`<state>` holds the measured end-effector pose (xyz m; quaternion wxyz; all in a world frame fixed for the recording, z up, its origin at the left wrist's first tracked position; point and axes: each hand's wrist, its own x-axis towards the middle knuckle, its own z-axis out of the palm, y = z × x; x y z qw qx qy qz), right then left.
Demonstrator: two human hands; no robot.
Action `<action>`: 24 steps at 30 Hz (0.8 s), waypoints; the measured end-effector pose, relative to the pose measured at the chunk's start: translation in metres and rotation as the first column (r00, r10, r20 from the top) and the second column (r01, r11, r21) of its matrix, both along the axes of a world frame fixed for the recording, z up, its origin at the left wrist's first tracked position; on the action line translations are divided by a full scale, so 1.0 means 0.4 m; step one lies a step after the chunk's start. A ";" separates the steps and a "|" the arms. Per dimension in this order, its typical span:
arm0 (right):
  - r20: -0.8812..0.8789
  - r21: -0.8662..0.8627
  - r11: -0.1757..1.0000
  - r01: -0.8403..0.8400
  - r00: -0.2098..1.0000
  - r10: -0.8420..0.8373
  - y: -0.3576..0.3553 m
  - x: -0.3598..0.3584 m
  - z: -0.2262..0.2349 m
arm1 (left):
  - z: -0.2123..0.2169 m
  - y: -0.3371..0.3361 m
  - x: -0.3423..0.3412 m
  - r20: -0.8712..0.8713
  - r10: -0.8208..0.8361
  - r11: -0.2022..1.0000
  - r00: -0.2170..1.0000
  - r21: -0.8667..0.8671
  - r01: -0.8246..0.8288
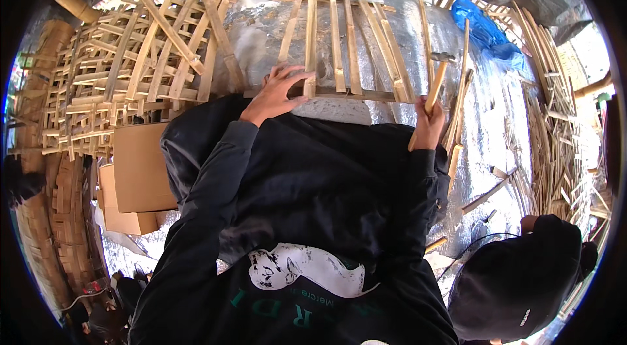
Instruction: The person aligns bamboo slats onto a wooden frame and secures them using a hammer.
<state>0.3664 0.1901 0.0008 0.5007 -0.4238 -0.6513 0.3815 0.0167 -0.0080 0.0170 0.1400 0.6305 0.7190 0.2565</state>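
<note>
Already half built: a bamboo slat panel (346, 51) lies on the silver-foil work surface (496, 116), about 7 upright slats set across a lower cross strip (366, 94).
Judging by the loose slats (555, 123) heaped at the right and the finished lattice frames (124, 77) stacked at the left, more fixing seems left. The left hand (277, 92) lies spread, fingers pressing the cross strip's left end; the right hand (428, 126) is clenched around a wooden-handled hammer (436, 80), head raised above the panel's right edge.

Cardboard boxes (138, 169), blue tarp (482, 26)
</note>
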 end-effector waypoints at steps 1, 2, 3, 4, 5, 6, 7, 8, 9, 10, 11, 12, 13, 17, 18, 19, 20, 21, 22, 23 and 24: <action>0.057 0.005 1.000 -0.005 0.998 0.005 -0.016 -0.010 0.016 | 0.002 -0.001 -0.003 0.026 0.008 1.000 1.000 -0.016 -0.008; 0.113 0.008 1.000 -0.010 0.994 0.009 -0.024 -0.013 0.029 | 0.002 -0.001 -0.001 0.025 0.001 1.000 1.000 -0.014 -0.001; 0.097 0.034 0.999 -0.018 0.995 0.015 -0.025 -0.020 0.029 | 0.002 0.003 0.004 0.016 0.003 1.000 1.000 -0.016 -0.003; 0.097 0.037 0.999 -0.009 0.995 0.006 -0.028 -0.015 0.032 | 0.002 0.005 0.008 0.007 0.006 1.000 1.000 -0.018 -0.006; -0.002 -0.075 0.996 -0.049 0.999 0.049 -0.035 -0.013 0.031 | 0.000 0.009 0.012 0.006 -0.003 1.000 1.000 -0.016 0.003; -0.107 -0.181 0.979 -0.098 0.991 0.080 -0.048 -0.022 0.047 | -0.001 0.012 0.011 -0.008 -0.005 1.000 1.000 -0.011 0.005; -0.123 -0.173 0.980 -0.102 0.989 0.082 -0.045 -0.025 0.045 | -0.002 0.015 0.011 -0.023 -0.007 1.000 1.000 -0.006 0.007; -0.127 -0.171 0.981 -0.094 0.989 0.072 -0.043 -0.023 0.050 | -0.002 0.017 0.011 -0.028 -0.017 1.000 0.999 -0.004 0.017; -0.144 -0.215 0.972 -0.094 0.988 0.063 -0.041 -0.020 0.055 | 0.001 0.019 0.012 -0.027 -0.013 1.000 1.000 -0.015 0.013; -0.161 -0.258 0.962 -0.094 0.986 0.054 -0.037 -0.017 0.058 | 0.005 0.021 0.014 -0.027 -0.010 1.000 1.000 -0.025 0.010; -0.195 -0.284 0.955 -0.091 0.980 0.036 -0.029 -0.012 0.059 | 0.011 0.022 0.014 -0.026 -0.012 0.999 1.000 -0.036 0.011; -0.200 -0.276 0.958 -0.081 0.979 0.025 -0.015 -0.007 0.059 | 0.023 0.024 0.015 -0.032 -0.024 0.999 0.999 -0.029 0.023; -0.270 -0.278 0.958 -0.068 0.963 -0.010 0.002 -0.001 0.054 | 0.034 0.025 0.014 -0.041 -0.040 0.998 0.998 -0.050 0.038; -0.349 -0.327 0.942 0.078 0.916 -0.197 0.080 0.031 0.062 | 0.077 0.023 -0.017 -0.058 -0.070 0.994 0.996 -0.089 0.064; -0.309 -0.344 0.927 0.148 0.915 -0.261 0.097 0.041 0.073 | 0.095 0.037 -0.017 -0.033 -0.067 0.993 0.997 -0.095 0.064; -0.361 -0.376 0.918 0.124 0.893 -0.268 0.142 0.064 0.033 | 0.105 0.065 -0.014 -0.039 -0.073 0.994 0.997 -0.088 0.069; -0.293 -0.349 0.916 0.198 0.905 -0.307 0.178 0.081 0.018 | 0.113 0.098 -0.011 -0.050 -0.079 0.997 0.996 -0.024 0.078; -0.299 -0.344 0.913 0.220 0.896 -0.328 0.202 0.087 0.020 | 0.126 0.123 -0.004 -0.061 -0.077 0.996 0.995 0.034 0.080; -0.308 -0.341 0.909 0.241 0.885 -0.350 0.224 0.082 0.027 | 0.155 0.163 0.003 -0.073 -0.077 0.996 0.994 0.035 0.080; -0.318 -0.344 0.908 0.239 0.880 -0.352 0.240 0.079 0.029 | 0.182 0.222 0.018 -0.061 -0.116 0.993 0.991 0.000 0.116; -0.301 -0.351 0.906 0.236 0.888 -0.348 0.251 0.075 0.040 | 0.202 0.286 0.040 -0.049 -0.151 0.988 0.987 -0.032 0.150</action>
